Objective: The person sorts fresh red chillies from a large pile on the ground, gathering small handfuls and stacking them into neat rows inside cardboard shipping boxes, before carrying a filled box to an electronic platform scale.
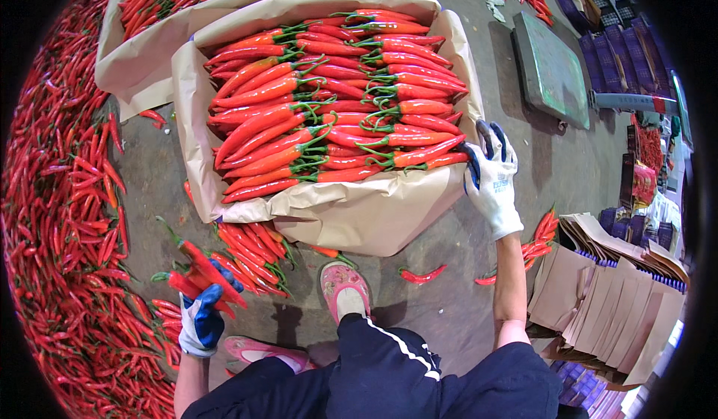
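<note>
My left hand (203,319), in a white glove with blue coating, grips several red chilli peppers (199,270) with green stems, left of the box. At the box's front right corner is my right hand (493,175), gloved alike. Its fingers are spread, touching the paper edge and the nearest pepper tips, with nothing seen held. Before me stands a box lined with brown paper (364,217). Red chilli peppers (336,99) fill it in side-by-side rows, many stems pointing towards the middle.
A large heap of chillies (67,206) spreads along the left. Another paper-lined box (151,65) stands behind. Loose chillies (252,256) lie near my feet, one single chilli (422,274) apart. At right are a platform scale (552,71) and stacked brown paper sheets (606,307) over purple crates.
</note>
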Action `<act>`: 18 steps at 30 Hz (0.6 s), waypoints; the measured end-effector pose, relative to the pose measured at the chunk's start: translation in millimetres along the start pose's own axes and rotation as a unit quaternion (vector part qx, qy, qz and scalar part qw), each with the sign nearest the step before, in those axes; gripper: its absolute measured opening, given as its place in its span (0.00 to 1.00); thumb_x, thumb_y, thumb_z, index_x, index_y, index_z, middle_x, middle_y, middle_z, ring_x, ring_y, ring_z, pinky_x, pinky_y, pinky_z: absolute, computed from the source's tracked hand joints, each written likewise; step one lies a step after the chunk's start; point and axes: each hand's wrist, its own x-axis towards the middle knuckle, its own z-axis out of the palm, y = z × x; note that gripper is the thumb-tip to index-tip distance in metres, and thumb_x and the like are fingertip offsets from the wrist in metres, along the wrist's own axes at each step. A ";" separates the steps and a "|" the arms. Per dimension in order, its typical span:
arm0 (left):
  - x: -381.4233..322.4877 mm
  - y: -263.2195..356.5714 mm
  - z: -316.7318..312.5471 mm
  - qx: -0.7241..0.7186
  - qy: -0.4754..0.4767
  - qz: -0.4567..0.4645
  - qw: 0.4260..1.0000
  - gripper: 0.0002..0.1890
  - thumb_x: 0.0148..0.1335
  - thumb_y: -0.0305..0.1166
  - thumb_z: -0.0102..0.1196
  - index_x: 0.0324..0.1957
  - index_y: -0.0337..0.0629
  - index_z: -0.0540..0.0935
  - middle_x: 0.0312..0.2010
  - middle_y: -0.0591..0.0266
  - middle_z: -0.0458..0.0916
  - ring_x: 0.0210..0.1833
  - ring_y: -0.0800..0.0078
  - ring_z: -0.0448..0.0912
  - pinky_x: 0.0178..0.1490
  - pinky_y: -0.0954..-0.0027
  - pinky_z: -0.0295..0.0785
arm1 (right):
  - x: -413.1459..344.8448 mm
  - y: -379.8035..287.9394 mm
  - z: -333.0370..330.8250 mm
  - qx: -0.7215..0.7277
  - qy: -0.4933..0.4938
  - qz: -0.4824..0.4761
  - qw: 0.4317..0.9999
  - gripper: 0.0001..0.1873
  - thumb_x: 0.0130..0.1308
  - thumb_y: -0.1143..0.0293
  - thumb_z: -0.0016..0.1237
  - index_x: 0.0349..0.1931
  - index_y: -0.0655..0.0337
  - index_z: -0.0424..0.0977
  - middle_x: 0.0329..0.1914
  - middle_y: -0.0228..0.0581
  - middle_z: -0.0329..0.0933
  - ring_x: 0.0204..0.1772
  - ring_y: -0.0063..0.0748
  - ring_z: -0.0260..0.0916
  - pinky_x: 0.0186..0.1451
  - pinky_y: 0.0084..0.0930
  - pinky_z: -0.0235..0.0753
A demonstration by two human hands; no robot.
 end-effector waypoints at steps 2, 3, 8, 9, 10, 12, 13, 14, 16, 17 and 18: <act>-1.4 -0.9 1.6 0.013 0.006 -0.003 1.000 0.26 0.55 0.29 0.61 0.57 0.37 0.70 0.43 0.56 0.79 0.46 0.60 0.79 0.53 0.55 0.75 | 0.6 1.4 -0.1 0.027 -0.013 -0.003 1.000 0.19 0.50 0.78 0.50 0.45 0.54 0.77 0.69 0.49 0.64 0.74 0.56 0.53 0.72 0.49 0.52; -2.9 -0.6 1.7 0.028 0.010 -0.005 1.000 0.26 0.55 0.30 0.60 0.57 0.38 0.70 0.43 0.57 0.77 0.46 0.61 0.78 0.52 0.56 0.76 | 1.9 1.5 -0.7 0.041 -0.019 -0.005 0.999 0.19 0.50 0.78 0.50 0.45 0.54 0.77 0.69 0.49 0.63 0.74 0.57 0.53 0.72 0.49 0.52; -4.6 0.4 6.9 0.026 0.020 -0.007 0.999 0.27 0.55 0.30 0.60 0.57 0.37 0.70 0.44 0.57 0.78 0.46 0.61 0.79 0.52 0.55 0.75 | -1.1 -4.5 2.2 0.101 -0.034 0.008 0.994 0.17 0.51 0.74 0.50 0.45 0.54 0.74 0.68 0.47 0.64 0.74 0.56 0.53 0.72 0.50 0.52; -4.7 -0.9 6.0 0.017 0.024 -0.007 1.000 0.27 0.55 0.29 0.60 0.58 0.37 0.70 0.44 0.56 0.79 0.46 0.59 0.79 0.53 0.55 0.75 | -1.7 -10.3 4.8 0.107 -0.025 0.017 0.994 0.16 0.52 0.74 0.50 0.44 0.55 0.74 0.67 0.46 0.64 0.73 0.56 0.53 0.72 0.51 0.53; -4.5 -1.9 5.5 0.008 0.027 -0.007 1.000 0.27 0.56 0.28 0.60 0.59 0.37 0.70 0.44 0.54 0.80 0.46 0.57 0.80 0.54 0.55 0.75 | -0.9 -15.3 5.6 0.108 -0.014 0.025 0.994 0.17 0.51 0.73 0.51 0.44 0.56 0.74 0.66 0.46 0.65 0.73 0.55 0.54 0.71 0.51 0.53; -3.0 -1.8 5.2 0.010 0.009 -0.011 1.000 0.27 0.56 0.28 0.60 0.58 0.37 0.70 0.44 0.55 0.80 0.46 0.58 0.80 0.54 0.55 0.74 | -1.4 -21.3 7.9 0.103 0.005 0.049 0.993 0.17 0.52 0.73 0.51 0.44 0.56 0.74 0.65 0.46 0.67 0.72 0.54 0.56 0.71 0.51 0.54; -1.1 -0.2 7.3 0.010 -0.001 -0.014 1.000 0.26 0.56 0.28 0.59 0.58 0.37 0.70 0.43 0.55 0.80 0.46 0.58 0.80 0.55 0.55 0.74 | -3.6 -23.1 10.6 0.097 0.013 0.064 0.993 0.17 0.52 0.72 0.52 0.45 0.56 0.74 0.64 0.46 0.67 0.71 0.54 0.57 0.71 0.51 0.54; -0.4 -0.3 13.7 0.036 0.014 -0.007 0.999 0.26 0.55 0.31 0.60 0.56 0.37 0.71 0.41 0.57 0.79 0.44 0.61 0.79 0.51 0.56 0.76 | -6.0 -25.2 12.0 0.091 0.021 0.080 0.992 0.17 0.52 0.72 0.52 0.45 0.56 0.75 0.63 0.46 0.68 0.70 0.53 0.57 0.71 0.50 0.54; 4.4 -3.7 10.3 0.026 0.004 -0.011 1.000 0.24 0.57 0.28 0.58 0.56 0.36 0.71 0.42 0.55 0.80 0.44 0.59 0.80 0.52 0.56 0.75 | -9.7 -30.6 12.4 0.054 0.035 0.108 0.992 0.17 0.53 0.71 0.53 0.46 0.56 0.75 0.62 0.46 0.69 0.69 0.53 0.59 0.70 0.50 0.56; 6.7 -4.5 9.2 0.022 -0.002 -0.013 1.000 0.24 0.57 0.27 0.58 0.57 0.36 0.71 0.43 0.54 0.81 0.44 0.59 0.81 0.52 0.56 0.75 | -11.9 -34.3 12.3 0.036 0.043 0.123 0.991 0.17 0.53 0.70 0.54 0.46 0.56 0.75 0.62 0.46 0.69 0.69 0.53 0.59 0.70 0.49 0.57; 7.7 -3.3 12.3 0.028 -0.015 0.000 1.000 0.23 0.58 0.27 0.57 0.56 0.36 0.72 0.43 0.54 0.81 0.43 0.59 0.81 0.52 0.57 0.76 | -9.3 -44.2 6.5 0.019 0.055 0.122 0.991 0.20 0.52 0.69 0.57 0.48 0.55 0.75 0.62 0.45 0.69 0.69 0.54 0.60 0.69 0.48 0.59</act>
